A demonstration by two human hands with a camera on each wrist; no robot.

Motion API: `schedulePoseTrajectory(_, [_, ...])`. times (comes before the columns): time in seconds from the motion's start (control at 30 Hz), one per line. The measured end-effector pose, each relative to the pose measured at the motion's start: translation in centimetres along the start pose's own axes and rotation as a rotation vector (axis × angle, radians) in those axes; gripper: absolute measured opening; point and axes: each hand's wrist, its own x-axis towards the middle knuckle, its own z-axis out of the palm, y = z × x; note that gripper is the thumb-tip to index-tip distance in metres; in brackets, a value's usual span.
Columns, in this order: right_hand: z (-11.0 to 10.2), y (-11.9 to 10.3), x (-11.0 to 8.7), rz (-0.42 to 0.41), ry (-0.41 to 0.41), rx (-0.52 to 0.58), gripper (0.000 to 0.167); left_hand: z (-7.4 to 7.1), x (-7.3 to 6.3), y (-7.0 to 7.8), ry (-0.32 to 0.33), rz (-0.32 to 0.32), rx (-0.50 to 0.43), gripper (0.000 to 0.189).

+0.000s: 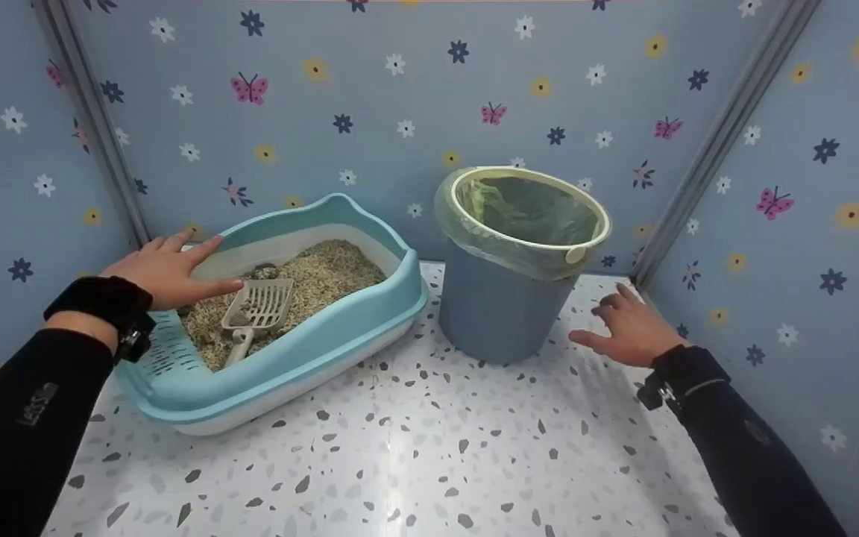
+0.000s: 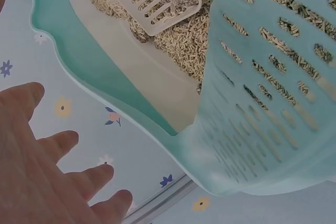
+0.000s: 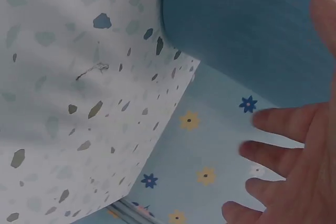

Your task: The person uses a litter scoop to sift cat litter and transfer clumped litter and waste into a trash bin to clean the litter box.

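My left hand (image 1: 168, 272) hovers with spread fingers over the left end of a teal-and-white litter box (image 1: 355, 347), holding nothing. Inside, a beige slotted litter scoop (image 1: 259, 304) lies on the pellet litter (image 1: 336, 265), its handle toward the near side. Some pellets sit on the scoop's slotted head, seen in the left wrist view. To the right of a blue-grey trash bin (image 1: 500, 313) my right hand (image 1: 634, 328) is held in the air, fingers apart and nothing in them. A translucent yellowish bag (image 1: 485, 257) lines the bin, folded over under a cream ring (image 1: 534, 245).
Flowered blue wall panels (image 1: 370, 97) enclose the back and both sides, meeting at grey corner strips (image 1: 720, 142). The litter box and bin stand close together on a white speckled floor (image 1: 414, 462). Slots pierce the box's teal entry step (image 2: 268, 77).
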Motion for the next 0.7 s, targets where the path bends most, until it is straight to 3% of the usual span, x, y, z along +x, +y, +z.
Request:
schedulePoseTrajectory(0.2, [0.2,-3.2,-0.3,-0.036,-0.18,0.013,0.076,-0.1,0.4,-0.7,0.01,-0.027,-0.03,0.114])
schedulePoseTrajectory(0.33, [0.7,-6.7,0.1,-0.027,-0.315,0.012,0.069,-0.2,0.2,-0.9,0.001,-0.043,-0.015,0.113])
schedulePoseTrajectory(0.43, [1.2,-9.7,0.7,-0.088,-0.368,-0.007,0.067,-0.4,0.1,-1.4,-0.004,-0.049,-0.011,0.112])
schedulePoseTrajectory(0.53, [1.7,-12.6,1.6,-0.225,-0.313,-0.003,0.062,-0.5,0.2,-1.9,-0.01,-0.058,-0.015,0.112])
schedulePoseTrajectory(0.7, [2.6,-17.2,3.3,-0.464,-0.068,-0.011,0.052,0.0,1.1,-2.8,-0.025,-0.074,-0.032,0.115])
